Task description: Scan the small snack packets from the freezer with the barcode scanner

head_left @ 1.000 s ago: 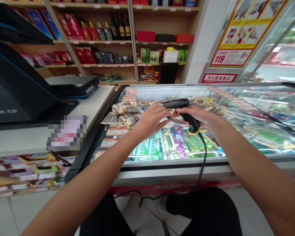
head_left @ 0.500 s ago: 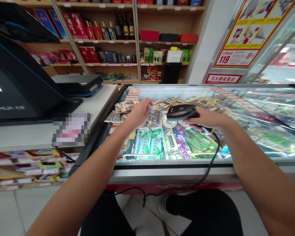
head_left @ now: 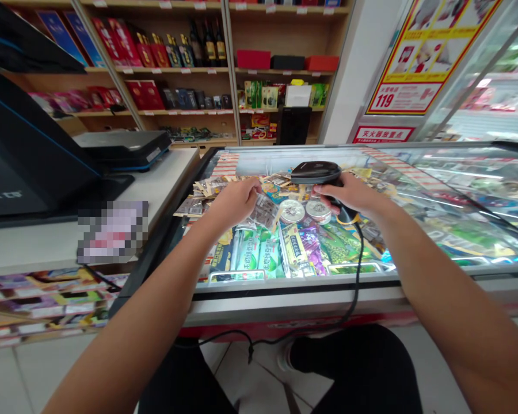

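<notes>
My left hand (head_left: 238,201) pinches the edge of a small clear packet with dark contents (head_left: 265,210), above the glass top of a chest freezer. My right hand (head_left: 349,195) is wrapped round the handle of a black barcode scanner (head_left: 316,172), its head pointing left toward the packets. Two round silver lids (head_left: 292,211) lie between my hands. Many similar small brown packets (head_left: 207,187) are spread over the glass to the left and behind. The scanner's black cable (head_left: 359,264) hangs down over the freezer's front edge.
Green ice-cream packs (head_left: 247,251) show through the freezer glass. At left, a counter (head_left: 172,175) carries a dark checkout terminal (head_left: 30,155), a scale (head_left: 125,144) and a blurred-out item (head_left: 114,230). Shelves with bottles (head_left: 209,43) and boxes stand behind the freezer.
The scanner in my right hand has risen and tilted, uncovering more of the round lids. My left hand stays on the packet, which has shifted slightly. The view has turned a little to the right.
</notes>
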### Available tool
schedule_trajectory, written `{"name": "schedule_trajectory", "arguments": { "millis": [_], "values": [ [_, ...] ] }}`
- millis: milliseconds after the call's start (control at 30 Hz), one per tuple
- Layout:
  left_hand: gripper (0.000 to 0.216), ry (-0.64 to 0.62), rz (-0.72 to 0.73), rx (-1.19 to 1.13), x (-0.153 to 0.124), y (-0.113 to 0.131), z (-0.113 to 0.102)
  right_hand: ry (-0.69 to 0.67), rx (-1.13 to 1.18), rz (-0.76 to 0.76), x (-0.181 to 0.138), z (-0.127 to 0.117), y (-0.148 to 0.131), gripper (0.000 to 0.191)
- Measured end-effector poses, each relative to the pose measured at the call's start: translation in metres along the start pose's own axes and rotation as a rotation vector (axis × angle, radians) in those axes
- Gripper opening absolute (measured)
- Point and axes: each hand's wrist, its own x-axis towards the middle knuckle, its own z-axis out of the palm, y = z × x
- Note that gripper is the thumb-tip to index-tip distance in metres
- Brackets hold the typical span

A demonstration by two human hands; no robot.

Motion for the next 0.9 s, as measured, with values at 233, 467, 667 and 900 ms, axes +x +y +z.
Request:
{"name": "schedule_trajectory", "arguments": {
  "millis": [233, 467, 667, 900],
  "values": [
    [0.028, -0.053, 0.020, 0.355, -0.011, 0.012, 0.001, 0.210, 0.385, 0.069, 0.009, 0.005, 0.005, 0.023],
    [0.040, -0.146, -0.068, 0.290, 0.037, 0.029, 0.014, 0.297, 0.498, 0.092, 0.013, 0.011, 0.006, 0.023],
    [0.078, -0.299, -0.315, 0.113, 0.114, 0.024, 0.043, 0.298, 0.514, 0.109, 0.016, 0.011, 0.007, 0.020],
    [0.093, -0.370, -0.374, -0.040, 0.147, 0.052, 0.082, 0.417, 0.724, 0.106, 0.018, -0.009, 0.010, 0.023]
  ]
}}
